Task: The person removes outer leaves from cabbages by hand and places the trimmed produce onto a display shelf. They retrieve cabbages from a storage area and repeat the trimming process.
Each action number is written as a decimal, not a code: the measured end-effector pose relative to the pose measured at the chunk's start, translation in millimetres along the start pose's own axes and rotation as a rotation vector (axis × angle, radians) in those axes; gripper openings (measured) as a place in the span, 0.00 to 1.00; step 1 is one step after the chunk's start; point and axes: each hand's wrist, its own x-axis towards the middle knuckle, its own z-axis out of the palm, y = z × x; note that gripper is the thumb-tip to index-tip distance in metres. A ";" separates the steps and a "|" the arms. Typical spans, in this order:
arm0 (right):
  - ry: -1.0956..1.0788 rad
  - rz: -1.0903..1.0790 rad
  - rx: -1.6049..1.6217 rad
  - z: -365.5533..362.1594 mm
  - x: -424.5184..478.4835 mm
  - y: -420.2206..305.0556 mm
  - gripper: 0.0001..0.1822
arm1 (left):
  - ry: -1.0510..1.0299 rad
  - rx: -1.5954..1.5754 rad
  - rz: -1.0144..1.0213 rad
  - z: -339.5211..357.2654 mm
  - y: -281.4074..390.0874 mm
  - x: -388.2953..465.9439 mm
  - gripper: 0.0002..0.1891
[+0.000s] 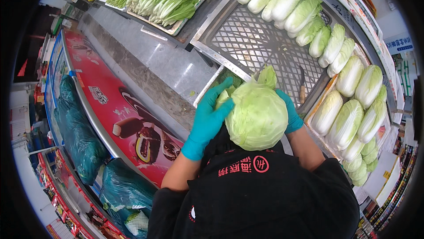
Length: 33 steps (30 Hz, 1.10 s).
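Observation:
A pale green head of cabbage [258,116] is close in front of my chest, its loose outer leaf sticking up at the far side. My left hand [212,113], in a teal glove, is at its left side, thumb against the cabbage and fingers around a loose leaf. On the right side my right hand [290,111], also gloved, supports the cabbage; its fingers are mostly hidden behind it. Beyond lies a knife [302,88] with a wooden handle, on the black plastic grating [245,40] of the display stand.
Napa cabbages [298,13] line the stand's far right edge, and more fill a crate [309,116] at right. Leafy greens [162,0] lie in trays at upper left. A red freezer [99,83] with teal plastic bags [79,133] on top stands at left. A crate edge [207,86] shows near my left hand.

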 end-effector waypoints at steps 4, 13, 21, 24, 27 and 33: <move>-0.008 0.053 -0.043 8.8 -3.3 -5.4 0.22 | 0.064 0.592 0.197 -12.1 4.2 -0.7 0.17; 0.020 0.050 -0.098 6.1 0.8 -1.1 0.23 | 0.118 0.861 0.651 -21.7 -10.6 4.5 0.22; -0.133 -0.028 -0.418 36.4 -13.8 -1.0 0.29 | 0.060 0.796 0.687 -36.6 -20.9 17.1 0.22; -0.370 0.091 -0.113 42.5 -6.6 -4.9 0.31 | -0.032 0.293 0.182 -30.5 -18.5 7.7 0.20; -0.279 0.105 -0.155 33.0 -1.0 -5.4 0.31 | -0.200 -0.170 0.005 -27.2 -0.2 5.4 0.22; -0.118 0.156 -0.120 48.1 10.5 -5.1 0.30 | 0.074 -0.225 -0.086 -26.0 -19.3 -10.4 0.13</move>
